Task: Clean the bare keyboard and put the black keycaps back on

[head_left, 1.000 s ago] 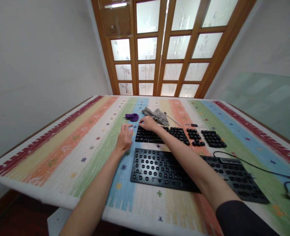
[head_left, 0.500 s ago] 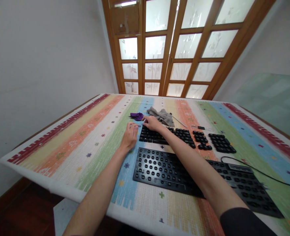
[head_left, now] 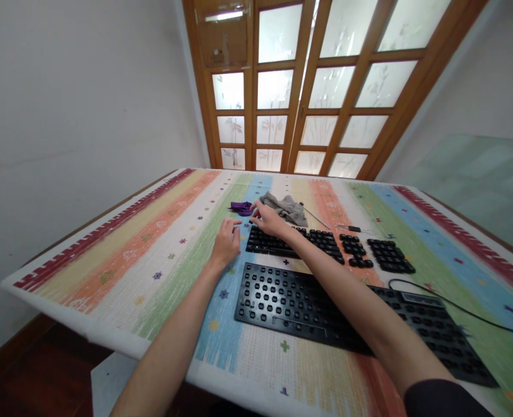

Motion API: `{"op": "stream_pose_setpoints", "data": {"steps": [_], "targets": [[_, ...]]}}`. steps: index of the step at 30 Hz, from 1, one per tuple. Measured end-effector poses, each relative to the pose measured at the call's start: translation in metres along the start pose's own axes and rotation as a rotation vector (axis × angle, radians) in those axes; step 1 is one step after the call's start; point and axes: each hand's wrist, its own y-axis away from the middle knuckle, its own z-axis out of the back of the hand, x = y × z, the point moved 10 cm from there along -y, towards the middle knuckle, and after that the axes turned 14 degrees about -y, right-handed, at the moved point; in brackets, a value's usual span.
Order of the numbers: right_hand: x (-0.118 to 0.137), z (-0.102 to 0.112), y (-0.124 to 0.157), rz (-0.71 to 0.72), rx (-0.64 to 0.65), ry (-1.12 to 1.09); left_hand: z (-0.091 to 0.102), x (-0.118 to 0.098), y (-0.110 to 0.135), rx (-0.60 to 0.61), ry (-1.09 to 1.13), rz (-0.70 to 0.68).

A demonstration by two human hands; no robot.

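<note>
Loose black keycaps (head_left: 326, 238) lie in keyboard-like rows on the striped tablecloth. My right hand (head_left: 268, 222) reaches over their upper left end, thumb and fingertips pinched on what looks like a small black keycap (head_left: 251, 220). Just left of the rows, my left hand (head_left: 226, 238) hovers with the index finger stretched toward the right hand and a gap to the thumb; nothing shows in it. Nearer to me lies a black keyboard base (head_left: 282, 295) with its key stems bare. My right forearm hides its middle part.
Behind my right hand are a purple cloth (head_left: 240, 207) and a crumpled grey cloth (head_left: 288, 209). A thin rod (head_left: 316, 216) and a small black-handled tool (head_left: 354, 229) lie farther right. A black cable (head_left: 451, 302) runs to the right from the keyboard base.
My left hand has moved slightly left, away from the right fingertips, and its index finger and thumb have spread apart. My right hand has shifted only a little.
</note>
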Motion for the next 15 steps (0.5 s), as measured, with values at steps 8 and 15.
{"op": "stream_pose_setpoints", "data": {"steps": [8, 15], "targets": [[0.031, 0.006, 0.042, -0.052, 0.016, -0.429, 0.000, -0.011, 0.002, 0.269, 0.256, 0.007], [0.027, -0.017, 0.072, -0.271, 0.110, -0.887, -0.013, -0.014, 0.016, 0.579, 0.559, 0.136]]}}
